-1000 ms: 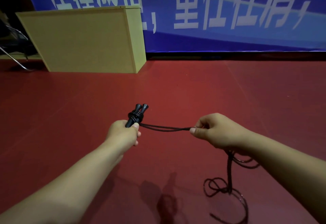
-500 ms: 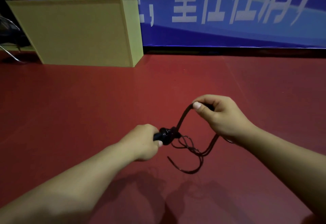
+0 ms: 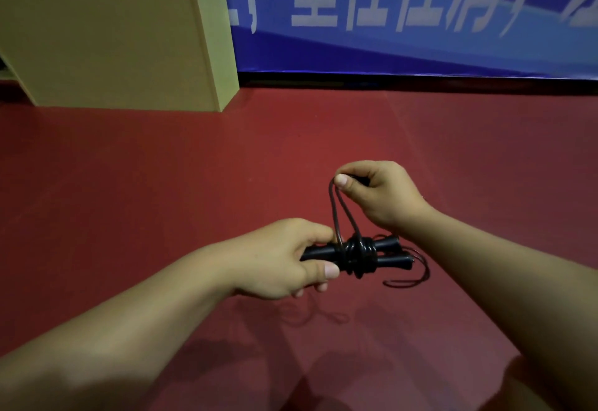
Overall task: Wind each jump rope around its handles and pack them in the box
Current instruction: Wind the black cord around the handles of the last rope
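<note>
The left hand (image 3: 284, 258) grips the two handles (image 3: 385, 253) side by side, so turns bind them together; the right hand (image 3: 375, 194), above, pinches a loop of rope (image 3: 338, 213) taut for winding; box (image 3: 106, 41) well beyond.

1 jump rope (image 3: 356, 257) with 2 black handles (image 3: 393, 250), 2 hands, left hand (image 3: 284, 260), right hand (image 3: 378, 195), 1 yellow box (image 3: 106, 41), 1 blue banner (image 3: 420, 12)

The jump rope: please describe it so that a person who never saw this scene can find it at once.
Above the red floor, in front of the blue banner, two hands meet. The left hand grips two black handles side by side; the jump rope is the thin dark cord coiled around their middle, its loop pinched by the right hand.
</note>
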Tool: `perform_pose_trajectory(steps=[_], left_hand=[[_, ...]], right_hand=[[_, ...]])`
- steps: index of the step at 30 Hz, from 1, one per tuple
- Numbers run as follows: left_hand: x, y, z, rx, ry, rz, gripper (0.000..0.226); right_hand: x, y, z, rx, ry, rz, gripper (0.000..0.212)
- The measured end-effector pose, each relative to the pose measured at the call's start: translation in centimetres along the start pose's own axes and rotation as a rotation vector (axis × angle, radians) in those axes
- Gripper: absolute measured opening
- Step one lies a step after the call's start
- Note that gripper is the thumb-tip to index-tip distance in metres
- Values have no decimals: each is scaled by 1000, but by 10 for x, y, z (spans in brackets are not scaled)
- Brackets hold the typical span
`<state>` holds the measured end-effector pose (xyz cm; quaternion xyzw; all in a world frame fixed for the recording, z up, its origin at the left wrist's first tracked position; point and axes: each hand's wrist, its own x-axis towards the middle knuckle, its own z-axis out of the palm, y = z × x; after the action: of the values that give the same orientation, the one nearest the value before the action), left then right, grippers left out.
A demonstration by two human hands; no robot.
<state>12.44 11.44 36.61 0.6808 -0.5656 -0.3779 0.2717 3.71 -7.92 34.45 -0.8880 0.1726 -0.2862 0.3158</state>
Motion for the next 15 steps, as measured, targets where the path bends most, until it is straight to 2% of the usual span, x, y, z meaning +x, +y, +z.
perform_pose_trajectory(steps=[5, 11, 15], left_hand=[[-6, 2, -4, -47, -15, 13, 7], [-13, -5, -12, -9, -16, -91, 9], [-16, -5, -13, -58, -73, -113, 15]], right_hand=[[1, 5, 0, 62, -67, 125, 12], [8, 6, -6, 275, 85, 259, 6], [6, 7, -3, 247, 52, 285, 4]])
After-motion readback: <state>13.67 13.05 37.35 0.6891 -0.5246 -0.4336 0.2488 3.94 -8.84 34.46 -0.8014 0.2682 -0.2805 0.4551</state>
